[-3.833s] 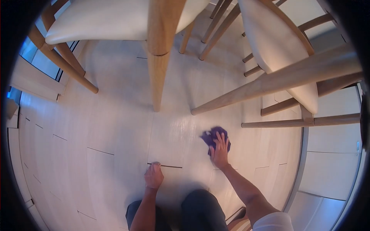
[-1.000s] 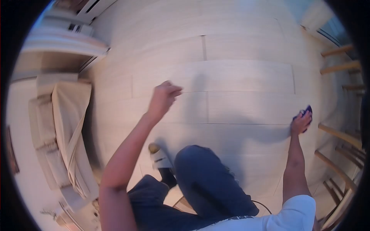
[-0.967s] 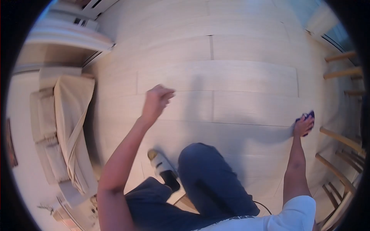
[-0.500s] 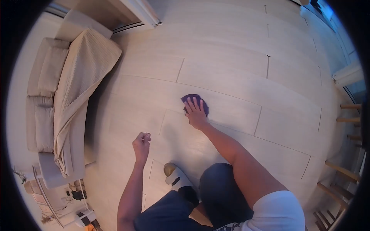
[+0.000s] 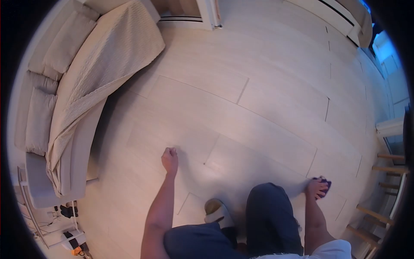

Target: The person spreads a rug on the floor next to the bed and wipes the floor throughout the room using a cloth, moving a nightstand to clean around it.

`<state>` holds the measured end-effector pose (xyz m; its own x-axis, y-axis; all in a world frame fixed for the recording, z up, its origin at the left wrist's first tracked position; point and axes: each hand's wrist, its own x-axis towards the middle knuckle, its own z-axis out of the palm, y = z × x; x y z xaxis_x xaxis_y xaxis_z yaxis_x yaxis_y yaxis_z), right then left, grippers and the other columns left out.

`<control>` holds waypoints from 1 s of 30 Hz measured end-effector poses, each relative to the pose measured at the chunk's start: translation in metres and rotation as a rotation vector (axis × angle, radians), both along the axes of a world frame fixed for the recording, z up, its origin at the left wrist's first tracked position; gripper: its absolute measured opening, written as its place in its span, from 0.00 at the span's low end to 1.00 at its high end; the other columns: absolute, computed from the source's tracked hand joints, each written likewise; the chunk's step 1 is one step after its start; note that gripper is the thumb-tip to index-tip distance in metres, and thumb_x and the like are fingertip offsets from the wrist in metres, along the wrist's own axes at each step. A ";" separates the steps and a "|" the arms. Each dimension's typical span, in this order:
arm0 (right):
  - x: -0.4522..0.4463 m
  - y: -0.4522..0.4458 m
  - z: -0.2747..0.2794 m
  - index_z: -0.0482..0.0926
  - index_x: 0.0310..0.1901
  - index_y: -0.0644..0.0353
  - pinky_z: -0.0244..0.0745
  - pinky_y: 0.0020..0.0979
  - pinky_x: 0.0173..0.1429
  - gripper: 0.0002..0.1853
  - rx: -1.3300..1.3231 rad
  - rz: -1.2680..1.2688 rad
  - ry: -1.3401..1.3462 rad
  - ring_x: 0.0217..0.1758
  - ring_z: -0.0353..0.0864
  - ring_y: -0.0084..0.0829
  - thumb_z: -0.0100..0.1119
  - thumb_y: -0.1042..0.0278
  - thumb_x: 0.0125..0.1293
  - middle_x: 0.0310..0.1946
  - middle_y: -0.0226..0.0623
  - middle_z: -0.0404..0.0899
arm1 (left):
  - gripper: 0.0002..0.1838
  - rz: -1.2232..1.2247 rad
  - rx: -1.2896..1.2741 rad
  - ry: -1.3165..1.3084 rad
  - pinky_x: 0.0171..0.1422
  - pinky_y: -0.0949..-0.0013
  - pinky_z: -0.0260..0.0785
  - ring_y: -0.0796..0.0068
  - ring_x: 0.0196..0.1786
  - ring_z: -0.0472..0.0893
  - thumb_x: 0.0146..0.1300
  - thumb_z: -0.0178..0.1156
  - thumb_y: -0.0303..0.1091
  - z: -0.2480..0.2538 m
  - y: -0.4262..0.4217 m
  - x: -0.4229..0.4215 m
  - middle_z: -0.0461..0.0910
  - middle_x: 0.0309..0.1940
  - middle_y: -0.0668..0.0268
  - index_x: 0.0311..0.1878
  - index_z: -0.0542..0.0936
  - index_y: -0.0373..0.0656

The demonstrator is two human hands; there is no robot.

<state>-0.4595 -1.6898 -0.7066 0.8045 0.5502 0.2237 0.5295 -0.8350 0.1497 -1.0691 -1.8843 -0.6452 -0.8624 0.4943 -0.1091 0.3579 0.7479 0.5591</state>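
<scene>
A dark purple cloth [image 5: 327, 185] lies on the light plank floor [image 5: 258, 146] at the right. My right hand [image 5: 316, 188] presses down on it, fingers over the cloth, which shows mostly past the fingertips. My left hand [image 5: 170, 160] is closed in a loose fist over the floor, left of centre. Whether anything is inside that fist cannot be made out. Between my arms are my knees in dark trousers [image 5: 271, 216] and a foot in a light slipper [image 5: 219, 213].
A beige sofa [image 5: 36, 177] with cushions and a draped ribbed blanket [image 5: 103, 60] runs along the left. Wooden chair legs [image 5: 375, 214] stand at the right edge. A rack [image 5: 47, 241] with small items is at the lower left, and a door frame [image 5: 209, 15] at the top.
The view has turned from the chairs toward the sofa. Since half a second ago, my right hand and the cloth have moved from mid-floor to the right; my left hand remains closed.
</scene>
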 end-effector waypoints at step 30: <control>-0.332 0.259 -0.007 0.39 0.76 0.38 0.31 0.72 0.69 0.37 -0.119 0.154 0.405 0.79 0.32 0.52 0.31 0.35 0.71 0.79 0.26 0.31 | 0.11 0.157 -0.331 0.351 0.57 0.10 0.35 0.27 0.74 0.38 0.61 0.51 0.24 -0.046 0.124 -0.147 0.42 0.77 0.59 0.46 0.64 0.42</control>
